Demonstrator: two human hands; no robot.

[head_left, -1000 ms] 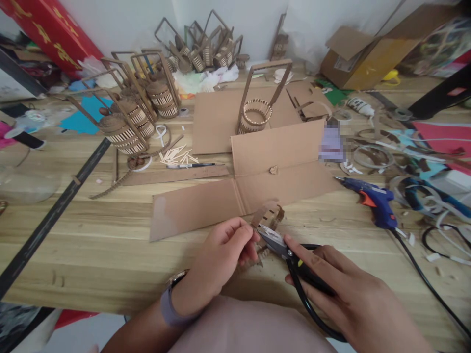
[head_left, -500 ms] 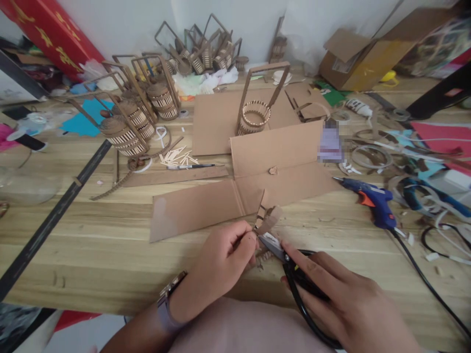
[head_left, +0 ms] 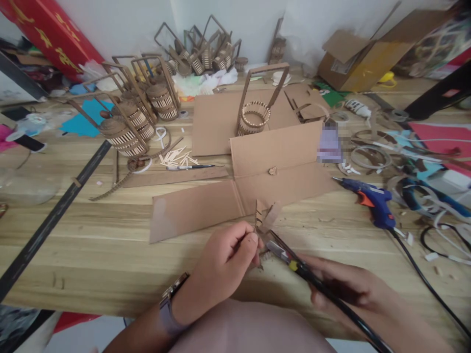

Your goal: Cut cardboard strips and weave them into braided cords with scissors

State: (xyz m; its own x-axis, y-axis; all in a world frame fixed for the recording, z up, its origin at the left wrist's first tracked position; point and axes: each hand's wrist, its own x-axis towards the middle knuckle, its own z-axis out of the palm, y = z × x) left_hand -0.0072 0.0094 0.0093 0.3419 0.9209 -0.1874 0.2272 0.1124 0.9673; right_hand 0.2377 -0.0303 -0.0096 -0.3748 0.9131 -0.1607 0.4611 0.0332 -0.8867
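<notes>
Near the worktop's front edge [head_left: 121,287], the left grip [head_left: 228,257] pinches a brown strip [head_left: 258,214]. The right grip [head_left: 362,280] clasps black-handled scissors [head_left: 299,267].

Worn on my head, the camera looks forward and down over my left hand [head_left: 228,260] and right hand [head_left: 368,289], both near and low in view. My clothing [head_left: 250,323] shows nearer; beyond my hands, the workbench [head_left: 110,264] stretches to a pale wall [head_left: 257,29], its detail far to their right apparently blurred.
</notes>
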